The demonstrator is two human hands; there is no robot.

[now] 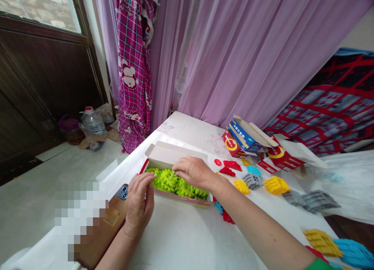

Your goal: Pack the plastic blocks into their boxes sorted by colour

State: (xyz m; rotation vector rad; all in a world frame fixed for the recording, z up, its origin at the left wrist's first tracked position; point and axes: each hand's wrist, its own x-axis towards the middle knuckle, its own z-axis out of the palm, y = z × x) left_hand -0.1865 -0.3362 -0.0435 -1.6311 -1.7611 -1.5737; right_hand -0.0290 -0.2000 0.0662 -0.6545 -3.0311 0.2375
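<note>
A long open carton (184,201) lies on the table, filled with bright green plastic toy pieces (165,179). My right hand (194,171) reaches in over the far side, its fingers pinched on a green piece among the others. At the carton's left end is my left hand (141,194), its fingers stretched towards the green pieces and its thumb bent below. Nothing shows in its grasp, and whether its fingertips touch the carton is unclear. The carton's white lid flap (166,150) stands raised at the back.
Brown phone-like case (108,227) at the table's left edge. Red and blue cartons (244,135) stand at the back right, another red carton (284,157) beside them. Yellow (276,185), grey (320,201), blue (355,252) and red pieces (232,165) lie on the right.
</note>
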